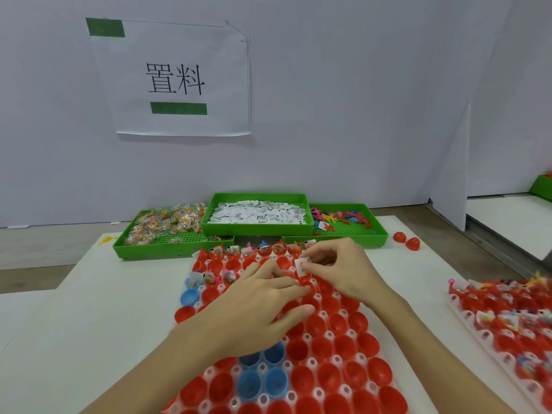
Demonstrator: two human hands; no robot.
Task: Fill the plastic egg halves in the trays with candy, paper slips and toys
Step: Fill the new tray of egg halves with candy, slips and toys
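Observation:
A clear egg tray (352, 410) in front of me holds many red and a few blue plastic egg halves (322, 348). Halves in its far row and at the left of the third row contain candy, slips and toys. My right hand (340, 270) pinches a white paper slip (301, 267) with a bit of colour on it, just above the tray's far part. Spread flat with straight fingers, my left hand (263, 303) rests on the egg halves beside it. Behind stand three green trays: candy packets (167, 224), paper slips (260, 215), small toys (343, 218).
A second egg tray (504, 321) with filled halves lies at the right edge. Two loose red egg halves (406, 240) sit on the white table behind it. A paper sign hangs on the wall. Another green tray (542, 186) peeks in far right.

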